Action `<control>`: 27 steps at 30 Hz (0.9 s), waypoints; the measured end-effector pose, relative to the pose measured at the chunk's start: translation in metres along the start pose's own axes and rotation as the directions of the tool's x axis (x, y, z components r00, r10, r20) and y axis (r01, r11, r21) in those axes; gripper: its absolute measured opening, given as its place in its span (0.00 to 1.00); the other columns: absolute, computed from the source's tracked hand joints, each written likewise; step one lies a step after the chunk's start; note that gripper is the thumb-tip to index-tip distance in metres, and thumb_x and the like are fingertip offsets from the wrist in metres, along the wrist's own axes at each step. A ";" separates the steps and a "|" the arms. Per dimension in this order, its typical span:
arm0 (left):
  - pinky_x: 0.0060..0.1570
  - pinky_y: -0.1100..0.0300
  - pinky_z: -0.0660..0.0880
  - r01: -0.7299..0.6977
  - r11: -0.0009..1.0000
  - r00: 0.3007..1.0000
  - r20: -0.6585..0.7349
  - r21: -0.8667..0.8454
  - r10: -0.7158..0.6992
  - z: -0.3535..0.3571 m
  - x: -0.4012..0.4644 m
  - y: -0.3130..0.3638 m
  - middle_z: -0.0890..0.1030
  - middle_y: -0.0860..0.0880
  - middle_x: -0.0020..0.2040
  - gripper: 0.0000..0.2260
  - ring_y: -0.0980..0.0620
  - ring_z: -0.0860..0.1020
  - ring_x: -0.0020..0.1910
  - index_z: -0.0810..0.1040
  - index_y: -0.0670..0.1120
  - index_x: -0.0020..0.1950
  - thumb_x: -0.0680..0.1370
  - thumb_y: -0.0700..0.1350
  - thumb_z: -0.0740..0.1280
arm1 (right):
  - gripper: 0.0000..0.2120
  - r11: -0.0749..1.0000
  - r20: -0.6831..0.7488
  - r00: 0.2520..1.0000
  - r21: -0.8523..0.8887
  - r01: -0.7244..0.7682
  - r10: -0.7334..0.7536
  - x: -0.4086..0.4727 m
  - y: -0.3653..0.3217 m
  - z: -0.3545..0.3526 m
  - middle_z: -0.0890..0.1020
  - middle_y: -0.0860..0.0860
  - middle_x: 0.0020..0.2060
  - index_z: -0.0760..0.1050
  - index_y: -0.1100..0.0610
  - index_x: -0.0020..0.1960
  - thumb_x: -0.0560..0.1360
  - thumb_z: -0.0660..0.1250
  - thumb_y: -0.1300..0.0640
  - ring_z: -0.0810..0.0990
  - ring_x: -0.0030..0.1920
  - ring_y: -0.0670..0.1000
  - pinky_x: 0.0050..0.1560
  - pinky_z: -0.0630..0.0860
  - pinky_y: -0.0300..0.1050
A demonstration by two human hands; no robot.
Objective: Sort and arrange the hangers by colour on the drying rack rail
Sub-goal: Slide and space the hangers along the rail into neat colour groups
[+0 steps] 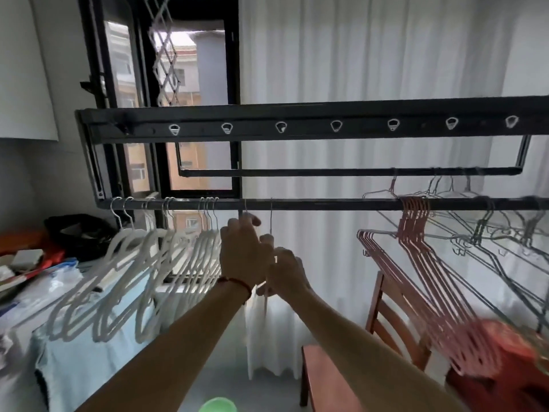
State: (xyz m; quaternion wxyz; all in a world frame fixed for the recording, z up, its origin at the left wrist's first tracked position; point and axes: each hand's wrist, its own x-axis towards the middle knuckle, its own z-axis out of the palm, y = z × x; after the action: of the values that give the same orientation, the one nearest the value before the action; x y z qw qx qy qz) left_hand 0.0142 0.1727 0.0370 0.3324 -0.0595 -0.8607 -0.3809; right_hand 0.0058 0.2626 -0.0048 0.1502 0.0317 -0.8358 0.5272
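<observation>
White hangers (130, 278) crowd the left stretch of the dark rail (326, 204) that we are working along, hooks over the bar, bodies swinging down toward seven o'clock. The rail's long axis runs from nine o'clock to three o'clock across our view. Pink wire hangers (421, 263) bunch on the right part, their shoulders trailing toward five o'clock, and grey wire hangers (505, 233) sit beyond them at three o'clock, some hooked on the farther bar behind.

Our left hand (246, 254) is raised at the centre, just below the rail, fingers curled round the neck of a white hanger (245, 211) whose hook sits over the bar. Our right hand (286, 272) is just beside it, touching it, fingers closed around a second pale hanger (271, 221), whose thin hook rises straight up to twelve o'clock and meets the rail (its body is mostly hidden behind the hands, so we cannot tell how it lies).

Below, at five o'clock, stands a wooden chair (386, 316); at eight o'clock a cluttered table (74, 352) with a pale blue cloth. White curtains (356, 69) hang behind, a dark-framed window (231, 84) at eleven o'clock.
</observation>
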 end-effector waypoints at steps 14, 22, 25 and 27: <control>0.55 0.62 0.68 -0.244 0.939 0.880 0.352 -0.242 0.319 0.036 -0.039 0.088 0.77 0.47 0.65 0.15 0.47 0.72 0.65 0.74 0.46 0.64 0.77 0.44 0.69 | 0.05 0.914 -0.431 0.882 -0.405 0.002 -0.193 -0.070 0.043 -0.130 0.83 0.40 0.40 0.80 0.49 0.48 0.76 0.65 0.55 0.82 0.41 0.42 0.49 0.78 0.39; 0.39 0.80 0.66 -0.144 0.881 0.794 0.479 -0.451 0.375 0.071 -0.097 0.112 0.76 0.52 0.64 0.17 0.62 0.75 0.47 0.73 0.49 0.66 0.77 0.42 0.67 | 0.09 0.931 -0.593 0.788 -0.358 -0.074 -0.165 -0.120 0.073 -0.197 0.81 0.41 0.39 0.78 0.48 0.47 0.74 0.66 0.61 0.79 0.41 0.38 0.45 0.74 0.35; 0.51 0.77 0.64 -0.172 0.890 0.805 0.461 -0.422 0.374 0.097 -0.107 0.134 0.75 0.52 0.67 0.19 0.56 0.75 0.62 0.73 0.50 0.67 0.77 0.42 0.68 | 0.08 0.914 -0.596 0.779 -0.399 -0.073 -0.197 -0.119 0.078 -0.243 0.81 0.40 0.40 0.78 0.49 0.48 0.74 0.67 0.61 0.78 0.42 0.38 0.46 0.74 0.33; 0.60 0.67 0.67 -0.207 0.898 0.841 0.399 -0.388 0.366 0.119 -0.104 0.153 0.76 0.50 0.67 0.19 0.50 0.73 0.66 0.74 0.50 0.65 0.75 0.40 0.68 | 0.08 0.916 -0.567 0.806 -0.392 -0.081 -0.171 -0.113 0.088 -0.275 0.81 0.42 0.45 0.78 0.49 0.50 0.74 0.67 0.61 0.78 0.45 0.39 0.53 0.75 0.38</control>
State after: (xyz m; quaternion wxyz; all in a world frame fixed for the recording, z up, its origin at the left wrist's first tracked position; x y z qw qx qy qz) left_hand 0.0861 0.3789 0.0083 0.1572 -0.3329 -0.8195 -0.4391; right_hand 0.1544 0.5344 -0.0046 0.4182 -0.1444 -0.8355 0.3258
